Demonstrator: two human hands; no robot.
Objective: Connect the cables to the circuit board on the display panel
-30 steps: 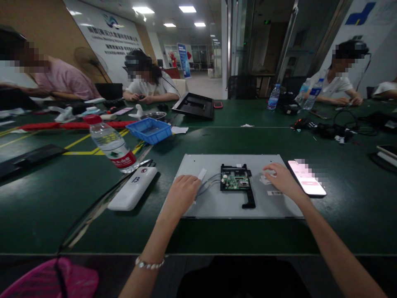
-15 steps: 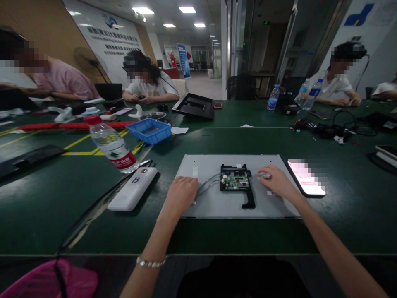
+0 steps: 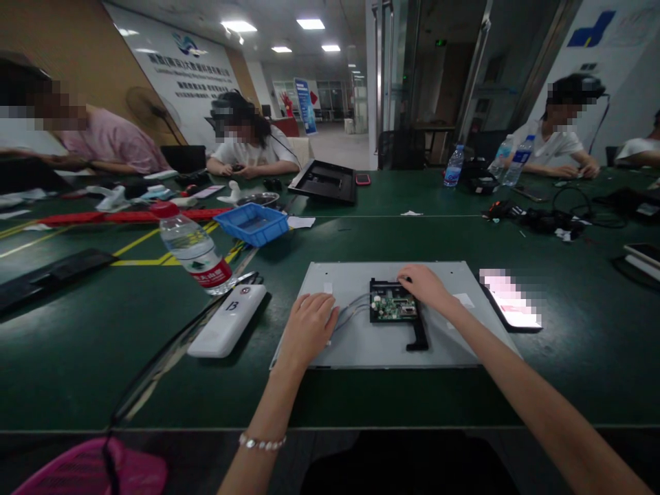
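A grey flat panel (image 3: pixel 350 350) lies on the green table in front of me. Mounted at its middle is a black plastic bracket (image 3: pixel 419 337) with a green circuit board (image 3: pixel 392 309) in it. Grey cables (image 3: pixel 355 307) run from the board's left side toward my left hand (image 3: pixel 311 326). That hand rests over the panel's left part, fingers loosely bent and slightly apart, nothing visible in them. My right hand (image 3: pixel 427 285) is at the bracket's upper right corner, fingertips pinched together there. Whatever they grip is hidden. A white tape piece (image 3: pixel 464 300) is on the panel beside my right wrist.
A phone with a lit screen (image 3: pixel 508 302) lies right of the panel. To the left are a white power bank (image 3: pixel 229 322), a water bottle (image 3: pixel 199 254) and a blue tray (image 3: pixel 254 223). A black cover (image 3: pixel 324 181) stands farther back. Several people sit around the table.
My right hand has moved left from the panel's right side, where it held a small greyish piece, to the bracket's upper right corner. My left hand's fingers have loosened and spread slightly.
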